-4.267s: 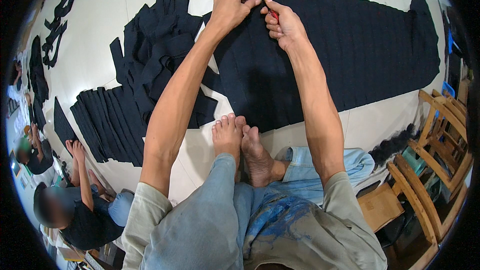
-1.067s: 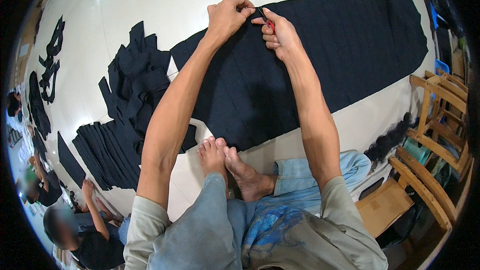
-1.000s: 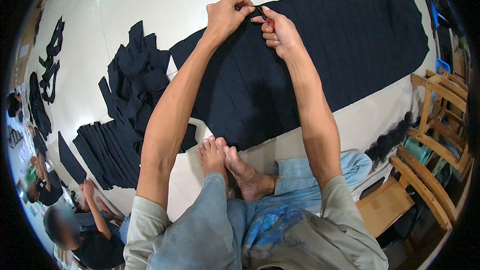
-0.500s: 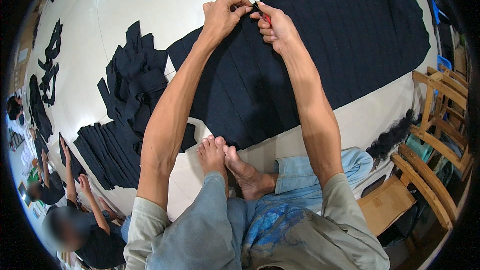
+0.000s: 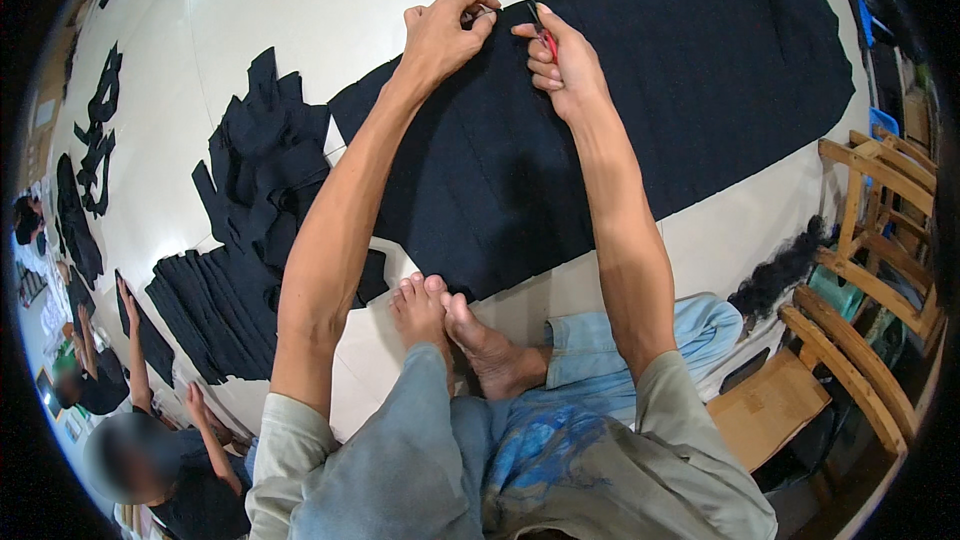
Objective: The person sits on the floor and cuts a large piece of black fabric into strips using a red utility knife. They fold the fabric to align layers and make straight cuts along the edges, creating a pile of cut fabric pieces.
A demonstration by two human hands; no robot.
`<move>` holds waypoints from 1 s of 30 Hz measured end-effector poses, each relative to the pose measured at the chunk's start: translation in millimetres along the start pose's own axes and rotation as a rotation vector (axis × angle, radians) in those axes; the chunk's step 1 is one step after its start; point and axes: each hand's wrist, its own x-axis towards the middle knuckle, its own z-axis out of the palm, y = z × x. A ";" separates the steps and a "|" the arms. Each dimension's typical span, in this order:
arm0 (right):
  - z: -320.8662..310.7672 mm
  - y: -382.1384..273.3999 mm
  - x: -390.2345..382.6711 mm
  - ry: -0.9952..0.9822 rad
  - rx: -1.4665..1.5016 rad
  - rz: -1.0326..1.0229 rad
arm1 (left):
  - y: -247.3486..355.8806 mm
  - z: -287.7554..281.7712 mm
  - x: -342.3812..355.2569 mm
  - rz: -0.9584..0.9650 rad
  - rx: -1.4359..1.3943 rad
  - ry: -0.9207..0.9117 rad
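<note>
A long piece of black ribbed fabric (image 5: pixel 690 90) lies spread across the pale floor in front of my bare feet. At its far edge my left hand (image 5: pixel 440 40) is closed in a pinch, thumb against forefinger; what sits between the fingertips is too small to make out. A short gap to the right, my right hand (image 5: pixel 572 70) grips small red-handled snips (image 5: pixel 548 40) over the same cloth, their dark tips pointing up and away. My forefinger is stretched out beside the tool.
Left of the fabric lie a heap of black cloth strips (image 5: pixel 265 155) and a fanned stack of black pieces (image 5: pixel 215 315). More black scraps (image 5: pixel 98 155) are farther left. A co-worker (image 5: pixel 190 480) sits at lower left. Wooden chair frames (image 5: pixel 870 210) and cardboard (image 5: pixel 770 410) stand right.
My hands have parted: the right hand with the snips has moved slightly right, away from the left fingertips. The left hand has barely shifted. The co-worker's hands have moved a little.
</note>
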 end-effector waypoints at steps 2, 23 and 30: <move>-10.9 -1.7 -6.1 0.003 -0.043 -0.036 | 4.8 3.2 8.8 0.054 0.142 -0.041; -29.4 -28.5 22.2 -0.058 -0.274 0.054 | 15.0 24.1 39.7 0.056 0.036 -0.073; -22.5 -28.6 24.5 -0.007 -0.278 0.032 | 16.0 22.6 38.5 0.052 0.053 -0.080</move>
